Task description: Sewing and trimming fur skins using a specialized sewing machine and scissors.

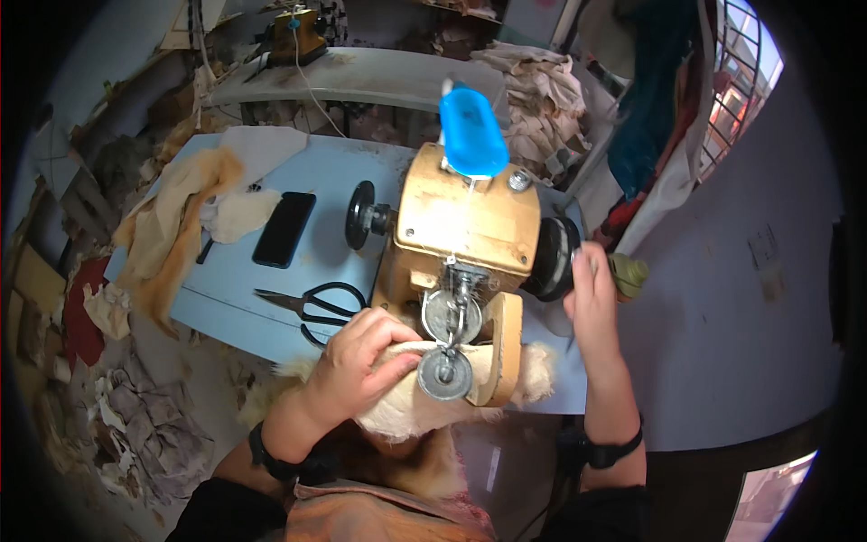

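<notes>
A cream-coloured fur sewing machine [465, 208] stands in the middle of the blue table. My left hand [357, 366] is closed on a pale piece of fur [397, 411], thumb and fingers pinching its upper edge just left of the metal feed discs [445, 374]. That edge runs in between the discs, and the fur hangs down in front of them. At the machine's right side, my right hand [593, 294] grips the outer rim of the black handwheel [553, 259]; its fingertips are partly hidden. Black-handled scissors [316, 303] lie beside my left hand.
On the table's left lie a black phone [284, 229] and tan fur pieces [181, 212]. A blue tray-shaped part [473, 131] tops the machine. Behind are a second table [361, 77] and a heap of pale hides [542, 95]. Scraps [149, 434] cover the floor at left.
</notes>
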`<state>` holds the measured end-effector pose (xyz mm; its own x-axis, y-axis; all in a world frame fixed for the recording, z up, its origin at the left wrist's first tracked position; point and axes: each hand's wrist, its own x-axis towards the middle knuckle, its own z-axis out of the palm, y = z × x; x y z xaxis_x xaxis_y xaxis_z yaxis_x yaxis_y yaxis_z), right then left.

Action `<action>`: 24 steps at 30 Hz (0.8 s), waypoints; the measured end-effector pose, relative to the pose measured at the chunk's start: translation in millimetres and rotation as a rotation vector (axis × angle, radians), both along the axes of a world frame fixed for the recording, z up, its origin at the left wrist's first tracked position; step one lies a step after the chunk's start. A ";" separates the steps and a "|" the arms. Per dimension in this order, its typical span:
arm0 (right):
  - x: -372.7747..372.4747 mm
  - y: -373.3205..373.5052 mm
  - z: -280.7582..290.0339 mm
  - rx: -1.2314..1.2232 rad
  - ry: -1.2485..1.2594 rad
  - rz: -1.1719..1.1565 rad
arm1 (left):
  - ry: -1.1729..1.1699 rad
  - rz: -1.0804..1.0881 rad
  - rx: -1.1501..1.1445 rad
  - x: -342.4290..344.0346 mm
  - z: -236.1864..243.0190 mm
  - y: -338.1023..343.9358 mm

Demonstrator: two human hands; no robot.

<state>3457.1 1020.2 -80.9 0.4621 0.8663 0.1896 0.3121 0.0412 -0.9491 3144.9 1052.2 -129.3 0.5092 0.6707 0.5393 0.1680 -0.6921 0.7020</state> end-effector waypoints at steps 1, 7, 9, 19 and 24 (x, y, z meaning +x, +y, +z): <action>-2.9 -18.7 -9.1 0.056 -0.236 -0.012 | 0.002 -0.022 0.025 2.9 7.4 -2.2; 10.7 -31.0 -22.7 0.020 -0.478 -0.030 | 0.016 -0.070 0.020 8.3 7.0 -6.2; 2.9 -25.2 -7.1 -0.062 -0.066 0.019 | -0.010 -0.043 -0.006 6.1 4.6 -6.0; 2.9 -27.1 -22.7 0.109 -0.297 -0.063 | 0.011 -0.024 0.014 12.5 6.2 -10.7; -3.7 -22.6 -5.9 -0.023 -0.047 -0.027 | 0.026 -0.004 -0.023 4.0 7.5 -10.1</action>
